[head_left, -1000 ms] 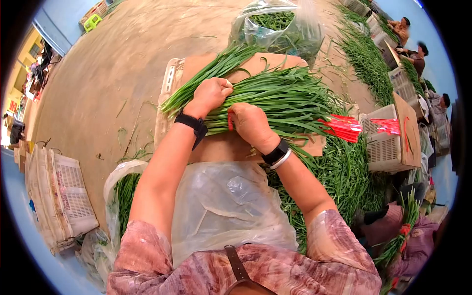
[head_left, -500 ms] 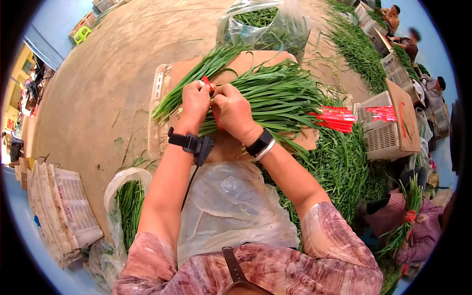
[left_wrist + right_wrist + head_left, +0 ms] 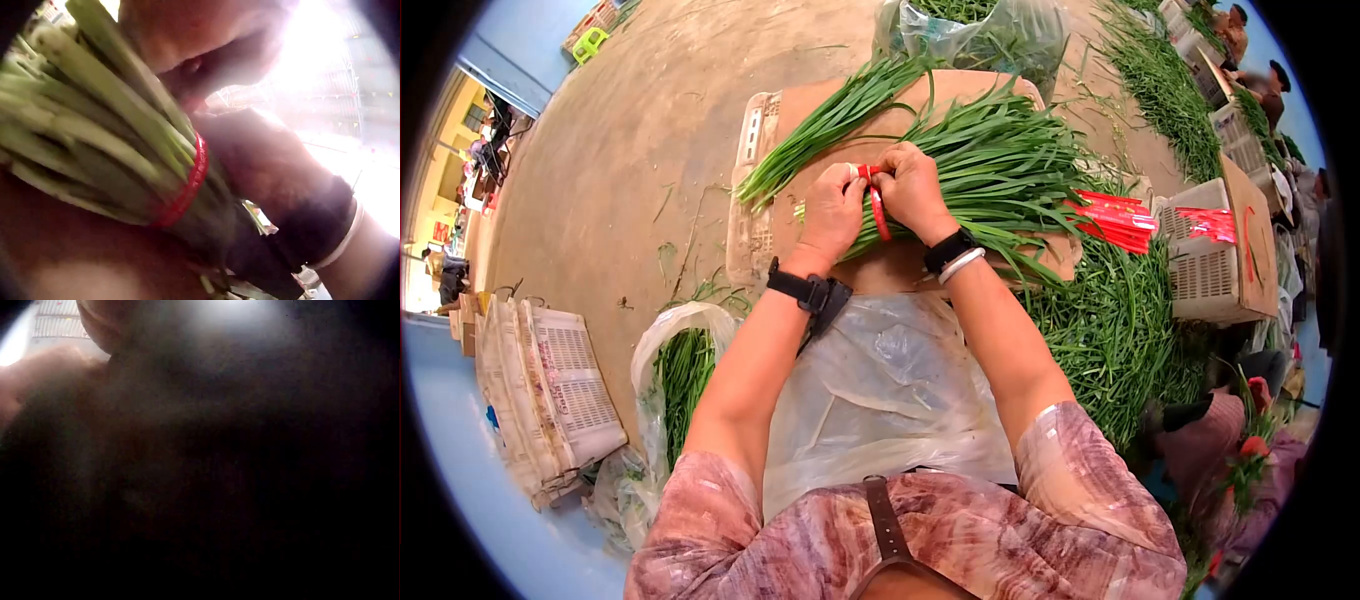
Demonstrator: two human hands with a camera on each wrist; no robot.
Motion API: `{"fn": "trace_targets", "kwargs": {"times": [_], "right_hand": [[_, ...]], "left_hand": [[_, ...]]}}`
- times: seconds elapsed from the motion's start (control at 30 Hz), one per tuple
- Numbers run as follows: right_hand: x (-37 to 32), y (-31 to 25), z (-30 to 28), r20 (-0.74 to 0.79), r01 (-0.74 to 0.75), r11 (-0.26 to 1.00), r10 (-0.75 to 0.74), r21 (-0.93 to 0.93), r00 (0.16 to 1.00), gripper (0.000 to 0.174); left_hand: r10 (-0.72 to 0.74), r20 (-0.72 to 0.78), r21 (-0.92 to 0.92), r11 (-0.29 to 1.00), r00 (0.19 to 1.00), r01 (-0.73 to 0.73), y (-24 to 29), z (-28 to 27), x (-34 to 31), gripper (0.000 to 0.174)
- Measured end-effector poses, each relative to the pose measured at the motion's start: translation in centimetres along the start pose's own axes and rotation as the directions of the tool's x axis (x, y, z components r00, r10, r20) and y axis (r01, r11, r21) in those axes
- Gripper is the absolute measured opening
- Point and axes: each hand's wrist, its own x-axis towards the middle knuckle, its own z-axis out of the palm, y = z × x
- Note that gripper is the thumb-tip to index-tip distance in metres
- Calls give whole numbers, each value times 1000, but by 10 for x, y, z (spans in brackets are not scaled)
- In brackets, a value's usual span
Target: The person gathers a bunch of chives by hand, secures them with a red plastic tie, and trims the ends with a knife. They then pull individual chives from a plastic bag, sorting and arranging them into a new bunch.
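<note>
A thick bunch of garlic chives (image 3: 1000, 165) lies on a cardboard sheet (image 3: 960, 85), leaves to the right. Around its stems runs a red tie (image 3: 878, 210), which also shows as a red band (image 3: 195, 178) in the left wrist view. My left hand (image 3: 836, 215) and right hand (image 3: 915, 190) meet above the stems, their fingertips pinching the tie's two ends. A white wrap covers part of a left finger. Left of the bunch lies a slimmer bunch of chives (image 3: 840, 125). The right wrist view is mostly dark.
Red ties (image 3: 1115, 222) lie at the right of the cardboard. Loose chives (image 3: 1110, 350) heap at the right, near a white crate (image 3: 1200, 275). Stacked crates (image 3: 565, 390) stand at left. A plastic bag (image 3: 975, 45) of chives stands beyond; other people sit far right.
The right hand has come up beside the left. The tie, earlier low at the stems, now has its ends drawn together above the bunch between both hands.
</note>
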Motion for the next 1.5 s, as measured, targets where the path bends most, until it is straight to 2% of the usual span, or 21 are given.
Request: {"fn": "trace_targets", "kwargs": {"times": [0.1,0.17,0.2,0.23,0.33,0.37,0.47,0.5,0.6,0.7,0.8,0.83,0.9,0.97,1.07,1.1,1.2,1.37,1.5], "right_hand": [[6,1,-1,22,-6,1000,7,-27,1000,6],[7,1,-2,44,-21,999,23,-38,999,7],[7,1,-2,54,-29,999,32,-44,998,8],[7,2,-3,50,-22,998,25,-57,998,9],[7,2,-5,78,-77,996,73,41,994,9],[7,3,-5,65,-61,996,57,68,996,8],[8,-1,-7,107,-124,990,116,68,987,8],[9,1,-4,105,-105,988,92,115,990,7],[10,1,-8,136,-129,982,110,140,985,7],[10,-5,-12,186,-171,977,146,129,972,4],[12,-1,-9,196,-192,973,165,127,967,3],[13,-1,-10,190,-189,975,165,119,968,3],[13,-3,-10,181,-184,978,164,100,970,2],[13,0,-7,182,-238,956,206,174,961,2],[15,1,-7,177,-268,939,232,214,956,2],[15,-1,-8,175,-270,938,235,216,956,2],[17,-6,-8,199,-329,892,277,310,940,2],[15,-2,-4,180,-262,916,215,303,960,7],[14,-19,-27,211,-191,943,135,273,968,9]], "left_hand": [[-179,137,-44,982,974,186,44,-22,5,27],[-256,202,-249,920,945,302,25,-20,7,34],[-287,241,-344,868,927,358,18,-21,10,37],[-351,317,-320,835,881,447,14,-26,14,37],[-365,432,-540,627,825,561,8,-30,21,38],[-416,438,-557,570,797,604,8,-29,20,29],[-349,348,-358,809,870,467,8,-24,18,17],[-352,329,-413,780,876,469,3,-21,20,11],[-269,367,-544,715,891,440,-4,-20,22,13],[-391,494,-511,592,776,623,0,-28,31,19],[-372,521,-504,593,768,628,-5,-28,33,17],[-345,512,-459,664,787,590,-5,-27,34,15],[-352,468,-415,722,811,553,-3,-23,33,15],[-366,438,-356,768,821,533,3,-22,32,20],[-345,423,-390,766,838,512,4,-19,29,21],[-348,387,-382,782,854,492,6,-16,27,17],[-417,367,-206,835,831,510,12,-16,27,10],[-488,320,-241,787,812,568,2,-10,28,7],[-537,291,-243,759,792,603,6,-9,27,7]]}}
